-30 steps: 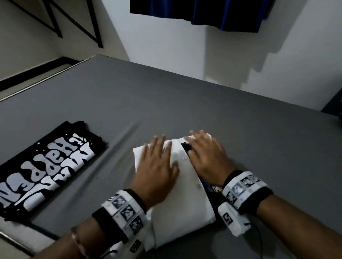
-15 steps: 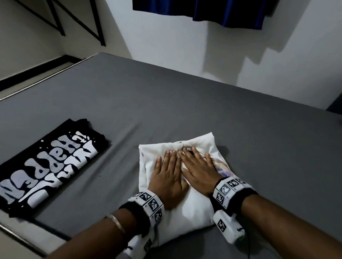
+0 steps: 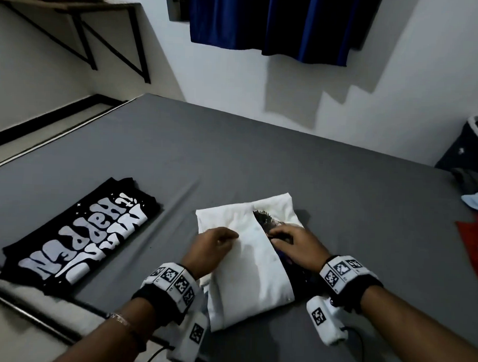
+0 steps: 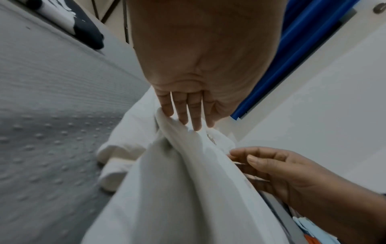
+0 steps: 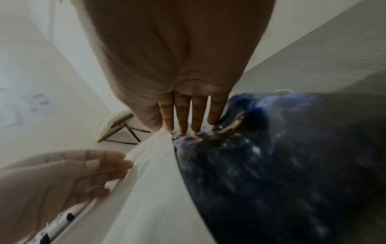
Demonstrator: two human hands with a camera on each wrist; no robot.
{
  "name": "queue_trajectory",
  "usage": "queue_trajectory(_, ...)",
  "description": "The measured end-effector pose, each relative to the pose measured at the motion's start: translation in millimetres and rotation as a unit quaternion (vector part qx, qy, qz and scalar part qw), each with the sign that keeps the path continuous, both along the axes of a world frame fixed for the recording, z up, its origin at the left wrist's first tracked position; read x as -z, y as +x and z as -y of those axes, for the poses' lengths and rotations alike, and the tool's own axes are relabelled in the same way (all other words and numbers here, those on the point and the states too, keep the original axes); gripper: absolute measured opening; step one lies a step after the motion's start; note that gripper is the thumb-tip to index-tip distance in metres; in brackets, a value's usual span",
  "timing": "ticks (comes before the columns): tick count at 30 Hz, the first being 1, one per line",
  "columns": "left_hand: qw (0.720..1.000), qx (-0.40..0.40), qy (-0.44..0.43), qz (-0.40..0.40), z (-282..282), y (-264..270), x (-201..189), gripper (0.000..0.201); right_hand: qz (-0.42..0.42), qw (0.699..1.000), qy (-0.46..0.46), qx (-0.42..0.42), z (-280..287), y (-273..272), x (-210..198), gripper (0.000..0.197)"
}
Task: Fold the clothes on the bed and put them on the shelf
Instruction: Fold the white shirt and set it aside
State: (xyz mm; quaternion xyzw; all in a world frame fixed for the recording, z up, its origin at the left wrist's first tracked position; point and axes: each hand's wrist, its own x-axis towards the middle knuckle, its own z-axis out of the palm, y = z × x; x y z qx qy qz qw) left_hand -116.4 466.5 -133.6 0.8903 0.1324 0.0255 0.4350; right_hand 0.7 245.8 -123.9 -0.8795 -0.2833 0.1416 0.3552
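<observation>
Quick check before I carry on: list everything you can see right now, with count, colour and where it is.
White shirt: one, white with dark print, folded, near middle of bed.
Black shirt: one, black with white lettering, folded, left on bed.
Bed: one, grey sheet.
Shelf: one, wood on black brackets, upper left wall; pale fabric on it.
Curtain: one, blue, on far wall.
Loose clothes: light blue and red pieces, right edge of bed.
Dark bin: one, far right.
Left hand: gripping the shirt's left edge.
Right hand: gripping its right side.
</observation>
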Motion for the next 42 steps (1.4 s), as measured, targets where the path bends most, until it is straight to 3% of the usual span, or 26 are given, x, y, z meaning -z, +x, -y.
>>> queue_trajectory(2,0.998,-0.051,-0.033,-0.008,-3.6,-7.9,4.2,0.019,-0.030,0.997,0.028,0.065,11.1,1.3,0.7,0.013)
queue_trajectory(5,0.982,-0.160,-0.081,-0.049,-5.9,-19.3,9.4,0.007,-0.008,0.986,0.006,0.164,28.9,7.2,7.0,0.019)
queue_trajectory(7,0.973,-0.206,-0.045,-0.091,-9.1,-25.0,18.1,0.029,-0.022,0.977,-0.044,0.207,39.3,13.3,14.3,0.044)
queue_trajectory(9,0.965,-0.232,-0.038,-0.114,-10.0,-28.1,19.1,0.065,-0.081,0.967,-0.059,0.233,47.0,19.6,23.0,0.075)
queue_trajectory(11,0.958,-0.252,-0.085,-0.105,-12.4,-26.6,16.9,0.087,-0.122,0.963,-0.051,0.237,51.1,22.6,25.3,0.069)
queue_trajectory(13,0.951,-0.276,-0.102,-0.099,-15.7,-21.7,15.5,0.080,-0.146,0.961,-0.028,0.232,51.5,22.7,22.6,0.039)
queue_trajectory(15,0.948,-0.283,-0.104,-0.098,-18.9,-18.6,15.4,0.064,-0.151,0.963,-0.019,0.222,49.2,22.6,18.6,0.026)
queue_trajectory(17,0.948,-0.268,-0.133,-0.107,-17.6,-17.1,15.1,0.046,-0.153,0.965,-0.014,0.213,46.5,24.7,18.2,0.027)
queue_trajectory(20,0.927,-0.279,-0.221,-0.118,-14.5,-13.7,16.5,0.047,-0.172,0.963,-0.020,0.204,39.8,29.1,20.0,0.037)
queue_trajectory(24,0.931,-0.245,-0.223,-0.155,-8.8,-11.3,13.8,0.045,-0.193,0.956,-0.025,0.219,29.2,34.8,28.3,0.072)
queue_trajectory(25,0.933,-0.236,-0.224,-0.155,-6.9,-11.4,11.9,0.041,-0.197,0.955,-0.024,0.220,26.0,35.9,30.3,0.071)
queue_trajectory(29,0.931,-0.188,-0.289,-0.121,2.4,-12.6,5.9,0.029,-0.194,0.958,0.006,0.210,17.8,34.6,31.7,0.028)
queue_trajectory(32,0.908,-0.204,-0.361,-0.063,12.1,-14.7,-2.6,0.012,-0.186,0.960,0.035,0.206,19.8,34.2,35.2,0.024)
queue_trajectory(37,0.882,-0.203,-0.422,-0.053,11.5,-22.0,3.1,0.033,-0.213,0.959,0.057,0.179,21.5,34.9,31.9,0.024)
queue_trajectory(42,0.862,-0.174,-0.476,-0.017,16.4,-20.4,4.4,0.035,-0.249,0.947,0.101,0.179,25.5,35.2,32.4,0.026)
